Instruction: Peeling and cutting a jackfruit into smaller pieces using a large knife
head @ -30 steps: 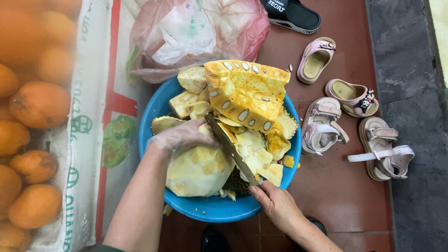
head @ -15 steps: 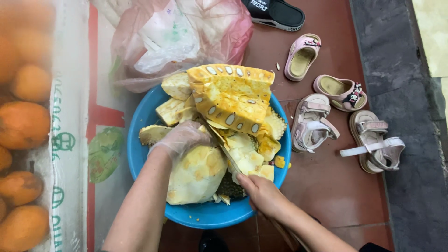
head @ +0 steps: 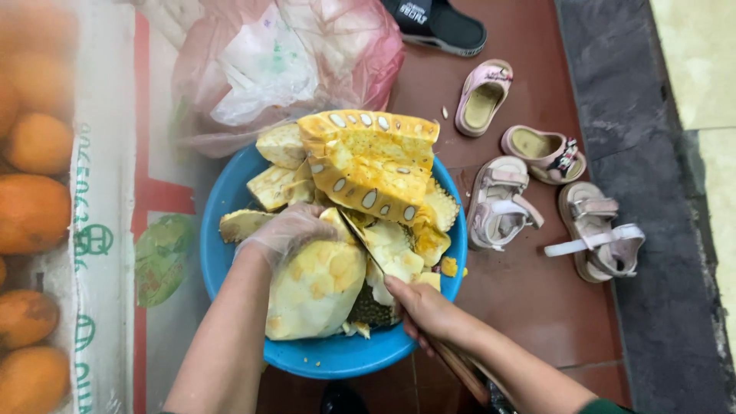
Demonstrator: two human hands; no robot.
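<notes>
A blue plastic basin point(head: 222, 264) on the floor is full of cut jackfruit. A large yellow jackfruit slab point(head: 372, 165) with pale seeds lies at the far side. My left hand point(head: 287, 230), in a thin clear glove, presses down on a jackfruit chunk point(head: 314, 287) at the near side. My right hand point(head: 422, 307) grips a knife point(head: 360, 239) whose blade cuts into the fruit between the chunk and paler pieces point(head: 395, 249). The knife's wooden handle sticks out behind my wrist.
A pink plastic bag point(head: 284, 61) lies behind the basin. Orange-brown fruits point(head: 31, 211) sit at the left beside a white printed sack point(head: 100, 230). Small pink sandals point(head: 502, 203) and a black shoe point(head: 437, 23) lie on the red tile floor at the right.
My right hand has pushed forward and the knife has gone deeper into the fruit. My left hand has stayed on the chunk. The view has shifted slightly.
</notes>
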